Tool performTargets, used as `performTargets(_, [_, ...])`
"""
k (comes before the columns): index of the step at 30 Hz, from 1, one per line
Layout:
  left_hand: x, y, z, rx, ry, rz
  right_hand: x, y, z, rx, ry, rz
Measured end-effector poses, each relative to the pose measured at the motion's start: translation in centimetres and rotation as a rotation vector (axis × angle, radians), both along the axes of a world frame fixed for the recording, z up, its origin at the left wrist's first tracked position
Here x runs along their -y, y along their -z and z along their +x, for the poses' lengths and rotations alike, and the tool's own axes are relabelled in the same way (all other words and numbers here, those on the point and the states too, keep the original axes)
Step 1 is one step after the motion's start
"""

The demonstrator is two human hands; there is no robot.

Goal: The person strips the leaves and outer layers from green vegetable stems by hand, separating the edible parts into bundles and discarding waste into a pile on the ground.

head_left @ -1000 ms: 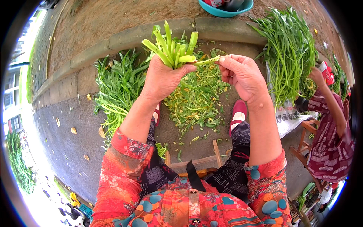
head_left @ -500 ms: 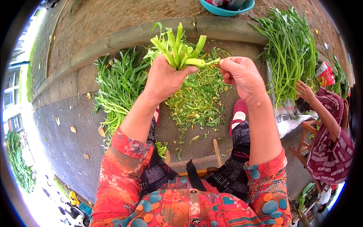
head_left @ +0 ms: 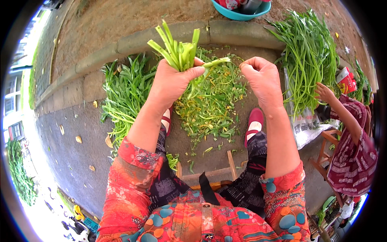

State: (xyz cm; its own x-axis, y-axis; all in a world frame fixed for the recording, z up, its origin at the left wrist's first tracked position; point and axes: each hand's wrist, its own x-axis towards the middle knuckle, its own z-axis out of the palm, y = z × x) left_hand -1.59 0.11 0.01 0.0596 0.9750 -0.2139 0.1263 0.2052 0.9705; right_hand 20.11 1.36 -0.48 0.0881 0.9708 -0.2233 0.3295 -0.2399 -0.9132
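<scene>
My left hand [head_left: 171,82] is closed round a bunch of cut water spinach stems [head_left: 177,50], cut ends pointing up and away from me. One stem [head_left: 216,62] sticks out sideways from the bunch toward my right hand [head_left: 264,80]. That hand's thumb and forefinger are pinched together, a small gap from the stem's tip; what they hold, if anything, is too small to make out. Below both hands a heap of green and yellow leaf trimmings [head_left: 209,109] covers the ground between my feet. Left of it lies a pile of leafy water spinach [head_left: 129,86].
A larger heap of water spinach [head_left: 308,56] lies at the right on plastic sheeting [head_left: 308,129]. A co-worker's hand [head_left: 325,93] reaches to it, beside a wooden stool [head_left: 324,151]. Beyond the stone kerb [head_left: 242,34] stands a blue basin [head_left: 238,15] with things in it.
My right hand has come away from the sideways stem, which it was pinching. My left hand with the bunch has shifted slightly left and toward me.
</scene>
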Motion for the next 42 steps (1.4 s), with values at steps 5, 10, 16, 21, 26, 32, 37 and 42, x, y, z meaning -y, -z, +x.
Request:
performTargets(5, [-0.4, -0.3, -0.8, 0.201, -0.058, -0.084, -0.5, -0.4, 0.1, 0.005, 0.011, 0.003])
performTargets(10, [-0.5, 0.0, -0.8, 0.208, 0.001, -0.055, -0.5, 0.8, 0.5, 0.136, -0.049, 0.263])
performTargets(16, [-0.4, 0.0, -1.0, 0.098, 0.086, 0.004, -0.3, -0.8, 0.1, -0.158, -0.099, 0.121])
performTargets(21, [-0.4, -0.4, -0.7, 0.018, 0.102, -0.009, 0.1, -2.0, -0.1, -0.023, -0.292, 0.341])
performTargets(26, [-0.3, -0.2, -0.4, 0.06, 0.068, -0.034, 0.3, -2.0, -0.4, -0.006, -0.343, 0.356])
performTargets(32, [-0.3, -0.1, -0.4, 0.032, 0.106, 0.0, 0.3, -1.7, -0.5, 0.087, -0.386, 0.405])
performTargets(37, [-0.2, 0.1, -0.5, 0.008, 0.113, -0.03, 0.4, -1.0, -0.7, 0.289, -0.434, 0.568])
performTargets(42, [-0.1, -0.1, -0.5, 0.048, 0.1, -0.056, 0.6, -0.7, -1.3, 0.26, -0.414, 0.586])
